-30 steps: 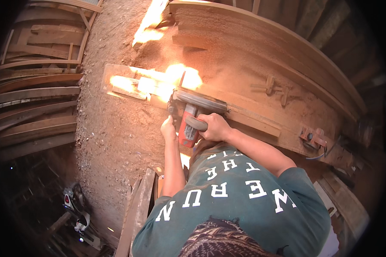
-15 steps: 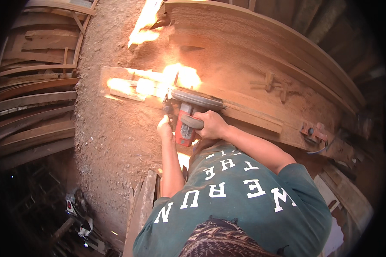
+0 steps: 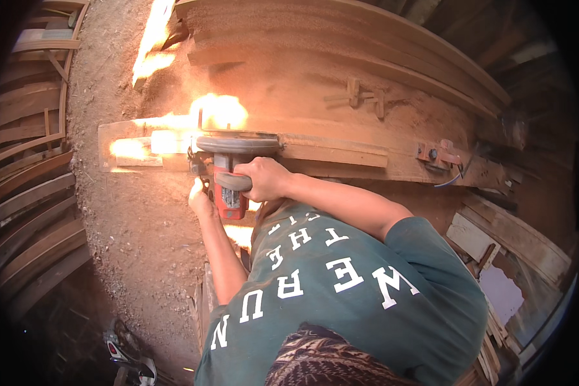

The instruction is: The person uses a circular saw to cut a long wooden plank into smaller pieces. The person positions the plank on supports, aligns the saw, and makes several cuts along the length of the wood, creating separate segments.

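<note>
Right hand (image 3: pixel 264 180) clenched on red power saw (image 3: pixel 228 170) handle, left hand (image 3: pixel 199 199) gripping its side, long plank (image 3: pixel 328 151) at frame centre

Left of the red power saw (image 3: pixel 228 186) the sawdust floor (image 3: pixel 128 231) lies open, room enough for a hand to pass. Beyond it, stacked curved planks (image 3: pixel 26 193) wall off the far left. Ahead, the long board (image 3: pixel 341 154) and the sawdust-covered worktop (image 3: pixel 315 83) block the way forward. A red clamp (image 3: pixel 439 154) sits on the board's right end. Loose boards (image 3: pixel 495 244) crowd the right side.
</note>
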{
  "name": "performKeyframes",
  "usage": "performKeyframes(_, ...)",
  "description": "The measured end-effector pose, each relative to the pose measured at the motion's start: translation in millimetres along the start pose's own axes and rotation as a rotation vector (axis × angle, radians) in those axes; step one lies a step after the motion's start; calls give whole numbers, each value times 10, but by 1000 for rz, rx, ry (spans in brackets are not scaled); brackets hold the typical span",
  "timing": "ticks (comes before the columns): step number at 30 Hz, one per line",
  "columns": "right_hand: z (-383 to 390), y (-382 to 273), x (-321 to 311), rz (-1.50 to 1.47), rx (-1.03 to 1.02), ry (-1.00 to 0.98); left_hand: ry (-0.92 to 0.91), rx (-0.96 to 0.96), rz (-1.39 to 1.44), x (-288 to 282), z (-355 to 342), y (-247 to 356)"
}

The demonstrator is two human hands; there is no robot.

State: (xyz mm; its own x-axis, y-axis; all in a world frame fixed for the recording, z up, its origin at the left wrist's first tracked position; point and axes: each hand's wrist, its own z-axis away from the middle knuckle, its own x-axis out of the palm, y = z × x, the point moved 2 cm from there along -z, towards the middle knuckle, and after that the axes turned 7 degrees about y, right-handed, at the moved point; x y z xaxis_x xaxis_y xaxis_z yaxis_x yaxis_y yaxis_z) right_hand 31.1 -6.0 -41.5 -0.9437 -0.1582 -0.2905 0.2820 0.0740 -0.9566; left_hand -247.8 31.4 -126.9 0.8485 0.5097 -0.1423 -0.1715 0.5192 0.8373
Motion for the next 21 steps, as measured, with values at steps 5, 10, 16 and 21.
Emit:
performKeyframes(5,-19,-70,-15,4,8,-12,-42,-8,24,-44,-43,-11)
performKeyframes(10,-39,-84,1,3,8,-39,-78,2,49,-116,-56,-23)
performKeyframes(16,-18,38,106,12,-32,-26,-77,18,-155,-206,-82,-28)
performKeyframes(21,-57,76,26,2,2,-29,-104,-28,-351,4,92,177)
